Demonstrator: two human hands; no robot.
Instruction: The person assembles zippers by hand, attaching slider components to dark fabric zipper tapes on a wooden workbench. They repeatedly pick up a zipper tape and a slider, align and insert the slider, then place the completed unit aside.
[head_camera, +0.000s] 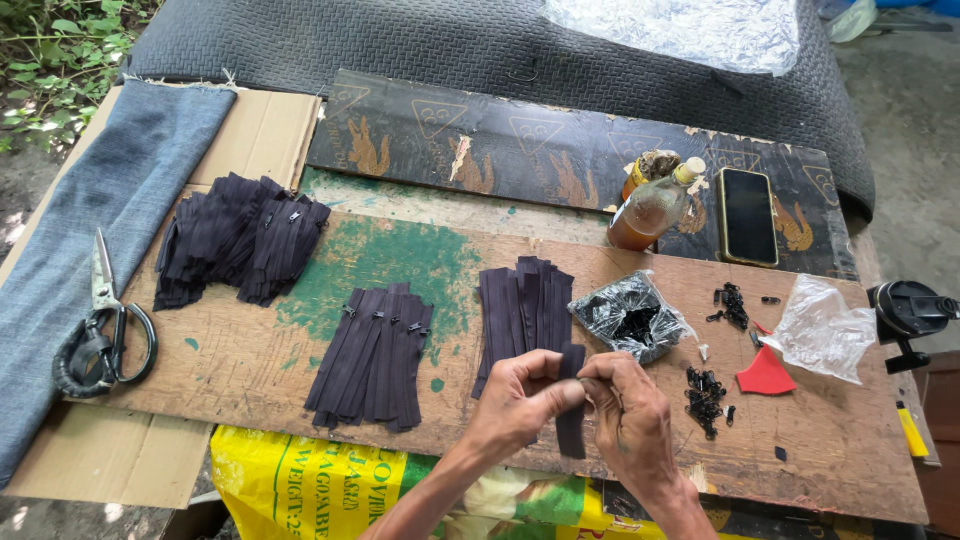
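My left hand (517, 402) and my right hand (632, 418) meet over the front edge of a worn wooden board (250, 350), both pinching the top end of one dark zipper strip (571, 425) that hangs down between them. Just behind my hands lies a stack of plain dark zipper strips (525, 305). Left of it is a group of strips with sliders fitted (373, 357). A bigger heap of finished zippers (240, 238) sits at the board's far left. Small black sliders (705, 393) lie scattered right of my right hand.
Scissors (105, 335) rest on blue denim (110, 220) at the left. A clear bag of black parts (633, 315), a red scrap (765, 374), crumpled plastic (822, 330), two bottles (655, 205), a phone (747, 215) and a yellow sack (320, 485) are around.
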